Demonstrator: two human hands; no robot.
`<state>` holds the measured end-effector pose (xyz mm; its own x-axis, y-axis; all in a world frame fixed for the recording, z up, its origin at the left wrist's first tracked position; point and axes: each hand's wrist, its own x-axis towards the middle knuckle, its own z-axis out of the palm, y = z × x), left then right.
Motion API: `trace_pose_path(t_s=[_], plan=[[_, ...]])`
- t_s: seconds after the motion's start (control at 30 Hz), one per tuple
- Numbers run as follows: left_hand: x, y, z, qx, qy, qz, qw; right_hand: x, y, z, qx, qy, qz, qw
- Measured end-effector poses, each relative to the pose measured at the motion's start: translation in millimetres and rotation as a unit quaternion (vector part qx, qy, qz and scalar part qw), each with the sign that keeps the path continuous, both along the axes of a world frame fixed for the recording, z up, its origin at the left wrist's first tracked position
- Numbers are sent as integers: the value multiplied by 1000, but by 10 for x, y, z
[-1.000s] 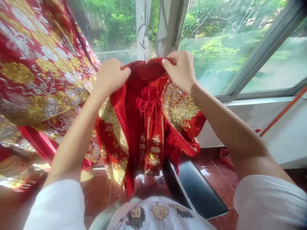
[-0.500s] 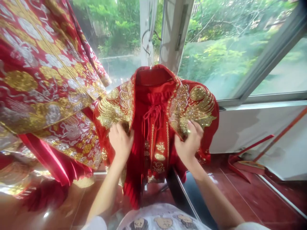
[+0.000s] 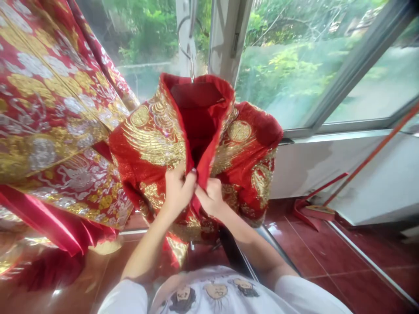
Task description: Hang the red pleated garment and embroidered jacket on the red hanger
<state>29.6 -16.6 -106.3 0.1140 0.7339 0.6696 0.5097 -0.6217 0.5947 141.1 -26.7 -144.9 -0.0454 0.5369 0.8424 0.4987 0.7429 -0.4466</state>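
A red jacket with gold embroidery (image 3: 153, 135) hangs on a hanger (image 3: 185, 48) hooked at the window frame. My left hand (image 3: 176, 189) pinches the left front edge of the jacket at chest height. Right beside it, my right hand (image 3: 212, 198) grips the right front edge, and the two edges meet between my hands. Both hands are closed on the cloth and almost touch each other.
A larger red and gold embroidered garment (image 3: 49, 122) hangs at the left, close to the jacket. A dark chair back (image 3: 234, 255) stands below my hands. Red floor tiles (image 3: 327, 261) spread to the right, with a red mop (image 3: 314, 211) leaning at the white wall under the window (image 3: 310, 61).
My hands came down from the collar to the jacket's front panels, then drew together at the middle, pulling the two front edges shut over the inner lacing.
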Motion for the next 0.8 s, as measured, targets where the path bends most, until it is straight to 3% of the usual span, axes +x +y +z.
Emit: trace_pose_path(t_s=[0.1,0.2,0.33,0.43,0.5,0.6,0.7,0.8], plan=[[-86,347,-445,-46,120,163,978,132,302,-324,-57,-33,-100,993],[-174,484,-948,-28,142,262,954,251,358,-593,-35,-61,-231,970],[-268,366,-1482,-5,142,321,936,276,179,-867,-22,-55,-368,928],[-442,217,-1703,-8,134,377,916,325,75,-1083,-87,-14,-396,914],[-623,137,-1754,2,135,411,901,411,43,-1209,-128,18,-391,911],[-893,58,-1708,11,149,429,891,544,14,-1280,-167,62,-373,911],[-1001,-59,-1555,-12,116,397,910,556,-77,-1160,-193,123,-362,903],[-869,-344,-1295,-31,55,352,934,415,-357,-967,-194,146,-279,929]])
